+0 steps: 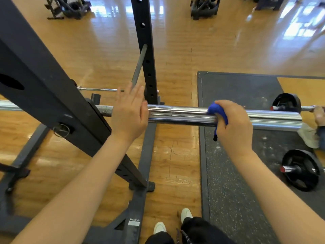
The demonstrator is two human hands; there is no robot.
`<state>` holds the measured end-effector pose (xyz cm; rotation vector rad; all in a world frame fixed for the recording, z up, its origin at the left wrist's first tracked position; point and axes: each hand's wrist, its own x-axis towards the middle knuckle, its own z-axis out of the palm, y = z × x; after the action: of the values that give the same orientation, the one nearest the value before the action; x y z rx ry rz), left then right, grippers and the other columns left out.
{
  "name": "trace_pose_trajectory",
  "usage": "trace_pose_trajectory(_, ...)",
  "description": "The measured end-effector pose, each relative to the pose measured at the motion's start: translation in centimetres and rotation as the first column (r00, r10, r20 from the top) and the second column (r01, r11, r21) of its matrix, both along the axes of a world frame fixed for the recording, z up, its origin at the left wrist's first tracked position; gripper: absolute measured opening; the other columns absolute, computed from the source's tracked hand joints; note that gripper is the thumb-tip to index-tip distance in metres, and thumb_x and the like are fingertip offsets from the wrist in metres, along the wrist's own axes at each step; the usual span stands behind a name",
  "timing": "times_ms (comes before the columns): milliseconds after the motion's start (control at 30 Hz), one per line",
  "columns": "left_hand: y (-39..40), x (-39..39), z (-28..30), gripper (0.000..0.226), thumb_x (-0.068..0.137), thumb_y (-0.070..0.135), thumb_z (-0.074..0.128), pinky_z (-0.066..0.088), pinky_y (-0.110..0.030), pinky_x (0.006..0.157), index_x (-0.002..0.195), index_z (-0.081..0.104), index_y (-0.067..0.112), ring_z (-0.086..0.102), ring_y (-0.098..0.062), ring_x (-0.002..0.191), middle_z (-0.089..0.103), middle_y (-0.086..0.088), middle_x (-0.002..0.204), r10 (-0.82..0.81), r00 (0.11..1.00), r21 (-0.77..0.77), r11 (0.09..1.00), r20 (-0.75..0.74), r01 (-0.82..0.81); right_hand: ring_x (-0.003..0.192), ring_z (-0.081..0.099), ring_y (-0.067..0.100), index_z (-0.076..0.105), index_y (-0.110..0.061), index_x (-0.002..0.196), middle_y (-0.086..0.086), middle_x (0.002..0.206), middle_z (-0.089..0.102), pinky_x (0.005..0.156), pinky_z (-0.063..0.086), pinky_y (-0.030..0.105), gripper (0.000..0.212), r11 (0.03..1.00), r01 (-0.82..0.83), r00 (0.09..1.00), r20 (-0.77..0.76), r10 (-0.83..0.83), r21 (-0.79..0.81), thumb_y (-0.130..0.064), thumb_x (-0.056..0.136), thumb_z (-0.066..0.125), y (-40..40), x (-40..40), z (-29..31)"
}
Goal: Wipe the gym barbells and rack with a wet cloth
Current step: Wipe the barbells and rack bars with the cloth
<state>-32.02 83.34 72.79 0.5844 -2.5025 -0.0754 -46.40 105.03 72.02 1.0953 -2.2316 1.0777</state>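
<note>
A chrome barbell lies across the black rack, its thick sleeve reaching to the right. My right hand grips a blue cloth wrapped around the sleeve. My left hand has straight fingers, and its thumb side touches the inner end of the sleeve, beside the rack's far upright.
A dark rubber mat covers the floor on the right. Two more barbells with black plates lie on it. Another person's hand shows at the right edge. My white shoes stand on the wooden floor below.
</note>
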Motion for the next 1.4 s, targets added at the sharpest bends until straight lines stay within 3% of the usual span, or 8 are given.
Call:
trace_pose_trajectory(133, 0.2, 0.3, -1.4, 0.048, 0.095, 0.023, 0.033, 0.016, -0.045, 0.114, 0.130, 0.051, -0.005, 0.038, -0.037, 0.133, 0.049, -0.021, 0.137, 0.023, 0.999, -0.083, 0.996, 0.023, -0.021, 0.108, 0.052, 0.023, 0.061, 0.001, 0.112, 0.017, 0.113, 0.064, 0.101, 0.035, 0.022, 0.033, 1.000, -0.023, 0.998, -0.060, 0.023, -0.007, -0.003, 0.083, 0.046, 2.1, 1.3, -2.6)
trace_pose_trajectory(333, -0.4, -1.0, 0.7, 0.056, 0.094, 0.033, 0.026, 0.033, -0.048, 0.105, 0.117, 0.062, -0.004, 0.055, -0.038, 0.117, 0.063, -0.022, 0.119, 0.033, 0.989, -0.015, 0.999, 0.142, -0.031, 0.112, 0.050, 0.024, 0.058, -0.003, 0.115, 0.011, 0.118, 0.058, 0.109, 0.029, 0.017, 0.035, 0.995, -0.096, 0.994, -0.063, 0.095, -0.026, -0.004, 0.083, 0.045, 3.5, 2.2, -3.0)
trace_pose_trajectory(500, -1.1, -2.6, 3.2, 0.049, 0.100, 0.037, 0.023, 0.040, -0.035, 0.067, 0.070, 0.054, 0.013, 0.056, -0.027, 0.072, 0.056, -0.004, 0.067, 0.016, 0.964, 0.203, 0.977, 0.264, -0.072, 0.106, 0.054, 0.023, 0.064, 0.003, 0.109, 0.018, 0.110, 0.065, 0.099, 0.035, 0.016, 0.031, 0.998, -0.024, 1.000, 0.012, 0.024, -0.064, -0.005, 0.085, 0.047, 1.9, 0.6, -0.5)
trace_pose_trajectory(633, -0.5, -1.0, 1.8, 0.049, 0.094, 0.031, 0.029, 0.038, -0.048, 0.103, 0.112, 0.063, 0.002, 0.058, -0.034, 0.108, 0.066, -0.017, 0.110, 0.027, 0.998, 0.098, 0.995, 0.049, -0.032, 0.108, 0.059, 0.032, 0.063, 0.000, 0.114, 0.016, 0.116, 0.064, 0.096, 0.037, 0.032, 0.032, 0.988, -0.046, 0.999, 0.025, 0.043, 0.145, -0.008, 0.083, 0.068, 1.1, -0.5, 0.3)
trace_pose_trajectory(733, 0.5, 0.6, -0.1, 0.049, 0.093, 0.026, 0.033, 0.028, -0.050, 0.110, 0.126, 0.055, -0.003, 0.042, -0.037, 0.131, 0.052, -0.020, 0.134, 0.008, 0.997, -0.016, 1.000, 0.080, -0.007, 0.105, 0.059, 0.029, 0.064, -0.001, 0.113, 0.014, 0.112, 0.065, 0.095, 0.038, 0.031, 0.034, 0.989, -0.058, 0.998, -0.001, 0.058, 0.136, -0.021, 0.086, 0.063, 1.4, -0.4, -0.1)
trace_pose_trajectory(1033, 0.2, -0.7, 1.4, 0.057, 0.097, 0.033, 0.024, 0.033, -0.050, 0.105, 0.118, 0.059, -0.007, 0.055, -0.040, 0.116, 0.063, -0.023, 0.117, 0.051, 0.987, 0.018, 0.998, 0.152, -0.055, 0.108, 0.052, 0.025, 0.067, 0.005, 0.104, 0.019, 0.111, 0.065, 0.103, 0.035, 0.025, 0.031, 0.992, -0.124, 0.984, -0.124, 0.124, 0.006, -0.011, 0.085, 0.049, 3.6, 0.9, -2.6)
trace_pose_trajectory(1233, -0.6, -2.5, 4.0, 0.043, 0.102, 0.031, 0.023, 0.040, -0.039, 0.073, 0.088, 0.056, 0.008, 0.055, -0.028, 0.080, 0.051, -0.002, 0.070, 0.023, 0.984, 0.260, 0.963, 0.178, -0.070, 0.102, 0.052, 0.023, 0.067, 0.006, 0.105, 0.020, 0.104, 0.067, 0.102, 0.031, 0.013, 0.031, 0.996, -0.080, 0.991, -0.108, 0.076, -0.030, -0.007, 0.084, 0.049, 3.4, 0.4, -0.5)
trace_pose_trajectory(1400, 0.3, -0.6, 1.4, 0.048, 0.097, 0.025, 0.028, 0.027, -0.043, 0.110, 0.124, 0.057, -0.001, 0.049, -0.033, 0.125, 0.059, -0.017, 0.127, 0.043, 0.998, 0.134, 0.990, -0.038, -0.037, 0.105, 0.057, 0.025, 0.065, -0.002, 0.114, 0.013, 0.115, 0.064, 0.094, 0.035, 0.028, 0.044, 0.989, -0.070, 0.996, -0.051, 0.077, 0.132, -0.034, 0.087, 0.050, 1.8, -1.0, 0.5)
